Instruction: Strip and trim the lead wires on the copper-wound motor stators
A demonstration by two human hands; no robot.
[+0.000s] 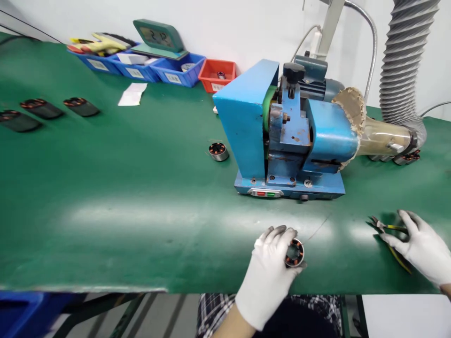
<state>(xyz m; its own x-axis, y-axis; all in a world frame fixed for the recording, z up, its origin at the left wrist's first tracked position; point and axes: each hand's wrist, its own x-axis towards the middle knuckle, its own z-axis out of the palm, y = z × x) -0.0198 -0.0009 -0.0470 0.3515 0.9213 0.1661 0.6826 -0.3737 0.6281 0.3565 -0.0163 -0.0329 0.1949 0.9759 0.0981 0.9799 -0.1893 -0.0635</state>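
My left hand (269, 267), in a white glove with grey fingertips, is closed around a small ring-shaped motor stator (299, 253) near the table's front edge. Copper windings show inside its metal ring, and a thin wire sticks out towards the upper right. At the right, my gloved right hand (416, 241) is spread over a pair of cutting pliers (396, 228) with yellow-green handles. Its thumb crosses the lower handle while the index finger stands apart from the upper one. The plier jaws point left, away from the palm.
A blue belt grinding machine (243, 126) with a grey duct hose (405, 56) stands behind my hands. Another stator (218, 151) sits left of it. Dark stators (81, 106) lie far left. Blue bins (176, 70), a red bin (216, 75) and a clock (158, 35) line the wall.
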